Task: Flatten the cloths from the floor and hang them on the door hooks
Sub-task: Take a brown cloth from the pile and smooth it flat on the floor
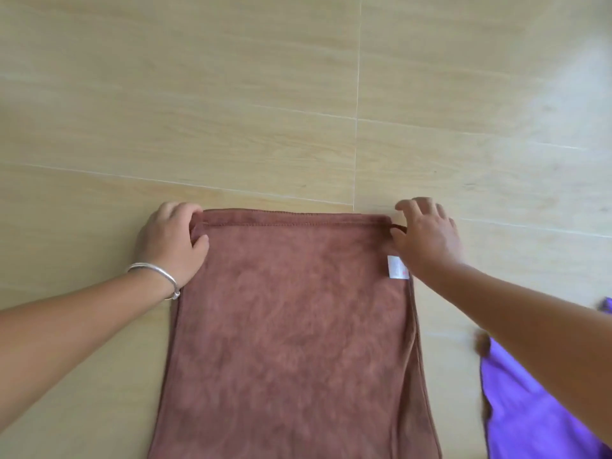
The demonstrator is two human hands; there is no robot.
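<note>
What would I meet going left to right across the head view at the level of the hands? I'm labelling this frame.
left hand → brown cloth → white tag → right hand

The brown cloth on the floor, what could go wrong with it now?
1. The brown cloth looks folded double, and only the left hand pinches a far corner. The right hand lies open by the other corner, so lifting now might let that side sag and crumple.
2. The small loop by the right thumb could be missed, making hanging harder.
3. The purple cloth lies under the right forearm and might get dragged along.
</note>
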